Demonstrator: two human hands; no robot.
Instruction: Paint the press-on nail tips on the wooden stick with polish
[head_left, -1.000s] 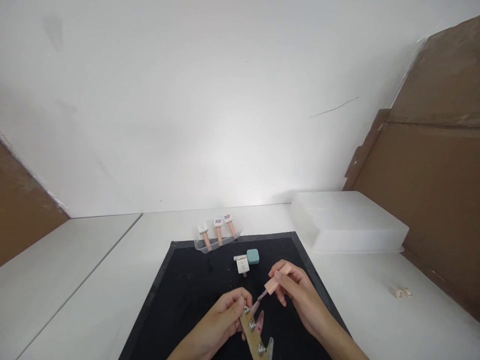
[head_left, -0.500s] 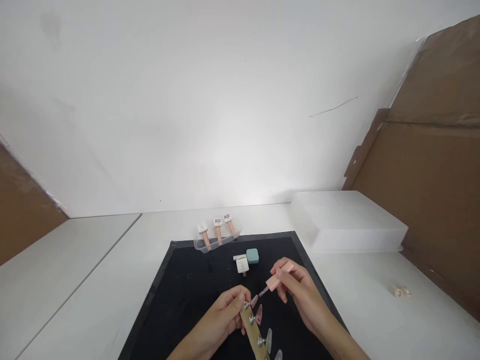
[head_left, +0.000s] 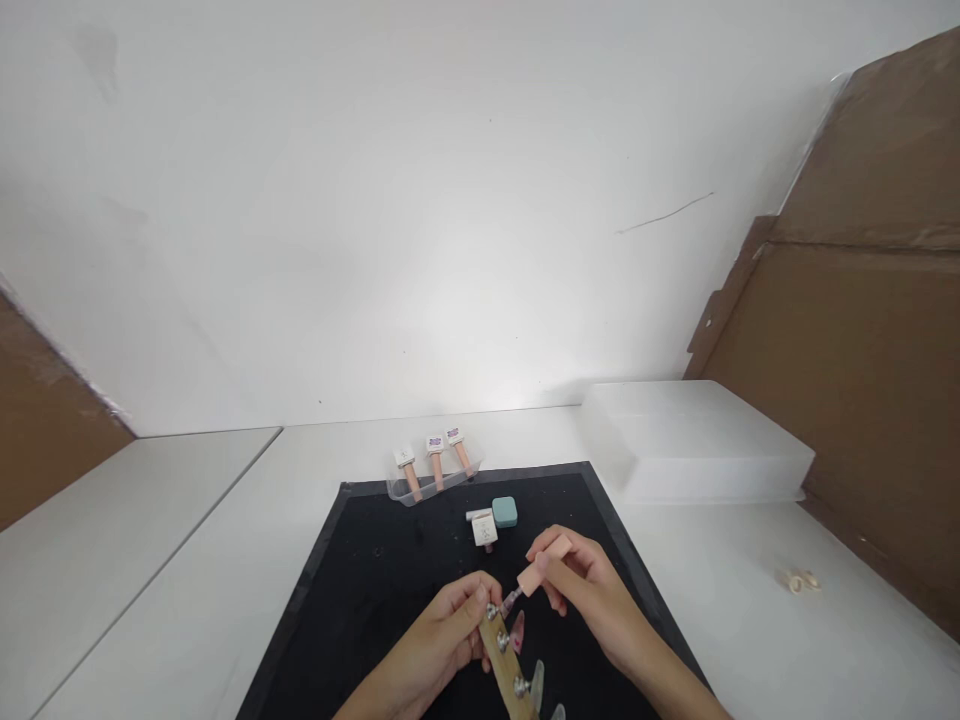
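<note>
My left hand (head_left: 455, 630) is closed round the top end of a wooden nail-tip stand (head_left: 504, 668), which has metal knobs with false nails sticking out to the right. In my right hand (head_left: 589, 590) is the pink cap of a nail polish brush (head_left: 544, 565). Its bristles touch the topmost false nail (head_left: 511, 602). Below that one, a false nail (head_left: 517, 633) carries pink colour, while a lower false nail (head_left: 538, 685) looks clear. Just beyond my hands, an uncapped white polish bottle (head_left: 484, 530) lies on the black mat (head_left: 397, 590).
A small teal box (head_left: 505, 512) sits beside the bottle. Behind it, a clear tray (head_left: 409, 500) holds three polish bottles with pink caps. At the right are a white translucent bin (head_left: 712, 450) and small beige pieces (head_left: 802, 581). Cardboard (head_left: 862, 400) walls the right side.
My right hand has moved left and slightly down with the brush, bringing the bristles from just off the topmost false nail onto it. My left hand and the stand stay nearly still.
</note>
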